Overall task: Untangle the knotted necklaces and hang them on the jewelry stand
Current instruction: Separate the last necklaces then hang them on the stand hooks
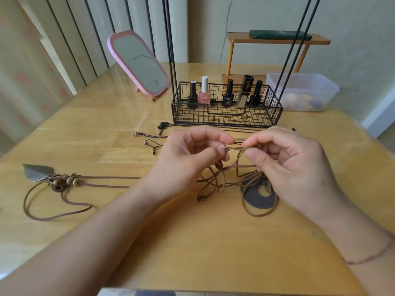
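Observation:
A tangle of brown cord necklaces (pixel 226 178) hangs just above the wooden table (pixel 192 242) at its middle. My left hand (pixel 188 154) pinches one end of a knotted loop of the cord. My right hand (pixel 284 163) pinches the same loop a little to the right. A dark ring pendant (pixel 254 199) lies under the tangle, partly behind my right hand. One brown cord runs left to a grey leaf pendant with beads (pixel 38 173). Thin black cords (pixel 154 142) lie beyond my left hand. The black wire jewelry stand (pixel 226 116) rises behind, its top out of view.
Nail polish bottles (pixel 204 92) stand in the stand's basket. A pink mirror (pixel 139 63) leans at the back left. An orange shelf (pixel 275 40) and a clear plastic box (pixel 303 90) are at the back right. The table's near edge runs along the bottom.

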### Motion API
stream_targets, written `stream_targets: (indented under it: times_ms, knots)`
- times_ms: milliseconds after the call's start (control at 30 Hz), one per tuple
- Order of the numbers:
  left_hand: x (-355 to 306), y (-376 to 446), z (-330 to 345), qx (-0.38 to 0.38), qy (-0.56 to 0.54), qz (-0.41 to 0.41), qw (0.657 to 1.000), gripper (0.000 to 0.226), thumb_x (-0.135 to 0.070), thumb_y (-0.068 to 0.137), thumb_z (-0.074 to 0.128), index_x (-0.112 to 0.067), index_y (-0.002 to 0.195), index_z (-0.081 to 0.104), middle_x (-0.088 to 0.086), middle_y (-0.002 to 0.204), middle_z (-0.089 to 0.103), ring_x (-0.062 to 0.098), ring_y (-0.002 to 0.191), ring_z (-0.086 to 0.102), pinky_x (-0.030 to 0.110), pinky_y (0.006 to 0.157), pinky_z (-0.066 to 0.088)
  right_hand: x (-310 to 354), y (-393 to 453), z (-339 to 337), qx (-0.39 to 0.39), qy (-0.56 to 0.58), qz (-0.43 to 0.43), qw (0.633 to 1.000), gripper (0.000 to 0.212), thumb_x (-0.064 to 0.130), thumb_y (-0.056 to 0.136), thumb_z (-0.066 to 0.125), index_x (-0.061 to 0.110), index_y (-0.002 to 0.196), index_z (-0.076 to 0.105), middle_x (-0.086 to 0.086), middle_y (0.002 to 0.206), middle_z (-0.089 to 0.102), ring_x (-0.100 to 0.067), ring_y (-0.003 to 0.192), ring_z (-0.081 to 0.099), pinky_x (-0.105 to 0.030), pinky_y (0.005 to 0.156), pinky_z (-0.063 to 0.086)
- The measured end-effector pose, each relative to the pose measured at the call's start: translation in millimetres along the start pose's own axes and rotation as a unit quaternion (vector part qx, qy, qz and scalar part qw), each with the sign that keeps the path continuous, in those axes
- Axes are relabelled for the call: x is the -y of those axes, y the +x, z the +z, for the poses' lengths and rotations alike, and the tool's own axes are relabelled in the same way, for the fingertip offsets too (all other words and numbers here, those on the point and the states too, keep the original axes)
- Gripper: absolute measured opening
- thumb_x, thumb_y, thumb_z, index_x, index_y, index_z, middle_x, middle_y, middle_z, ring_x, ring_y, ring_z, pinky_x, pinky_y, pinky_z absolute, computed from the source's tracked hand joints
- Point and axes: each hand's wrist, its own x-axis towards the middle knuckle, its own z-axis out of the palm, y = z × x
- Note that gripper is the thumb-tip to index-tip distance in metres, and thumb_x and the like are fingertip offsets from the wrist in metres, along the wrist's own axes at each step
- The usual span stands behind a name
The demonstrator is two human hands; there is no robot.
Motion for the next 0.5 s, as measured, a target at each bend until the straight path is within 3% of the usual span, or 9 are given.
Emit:
stream_targets:
  times_ms: [100,200,333,500]
  knots:
    - [-0.1,1.4,0.6,-0.021,0.039,-0.006,0.999,0.024,-0.008,0.089,0.051,-0.017,0.092,0.073,-0.004,0.066,0.06,0.01,0.064,0.053,0.022,0.062,0.046,2.2,-0.3,-0.3,0.01,0.019,0.013,1.0,0.009,0.019,0.09,0.063,0.027,0.09,0.068,0.016,0.075,0.063,-0.01,0.064,0.061,-0.018,0.06,0.047]
    - [-0.4,3.1,1.9,-0.048,0.046,-0.021,0.998,0.033,-0.01,0.086,0.045,-0.021,0.082,0.076,0.003,0.068,0.059,0.022,0.063,0.043,0.029,0.059,0.036,1.8,-0.5,-1.2,0.051,0.05,0.05,0.996,0.01,0.026,0.097,0.053,0.025,0.09,0.06,0.002,0.066,0.058,-0.009,0.054,0.052,-0.024,0.052,0.044]
    - [-5.6,1.1,3.1,-0.011,0.065,-0.025,0.997,0.023,-0.012,0.087,0.05,-0.014,0.082,0.073,-0.012,0.064,0.06,0.001,0.057,0.046,0.014,0.056,0.036,-1.4,-0.1,-1.2,0.101,0.083,0.079,0.988,0.017,0.036,0.103,0.042,0.031,0.088,0.049,0.002,0.059,0.05,-0.013,0.049,0.044,-0.026,0.048,0.038]
    - [-4.3,-2.9,2.6,0.02,0.114,-0.04,0.992,0.009,-0.01,0.089,0.07,-0.011,0.08,0.071,-0.003,0.056,0.046,0.007,0.05,0.034,0.016,0.049,0.027,-2.5,3.0,-4.7,0.039,0.16,0.073,0.984,0.006,0.03,0.093,0.061,0.026,0.096,0.058,0.002,0.055,0.05,-0.015,0.05,0.041,-0.023,0.048,0.038]
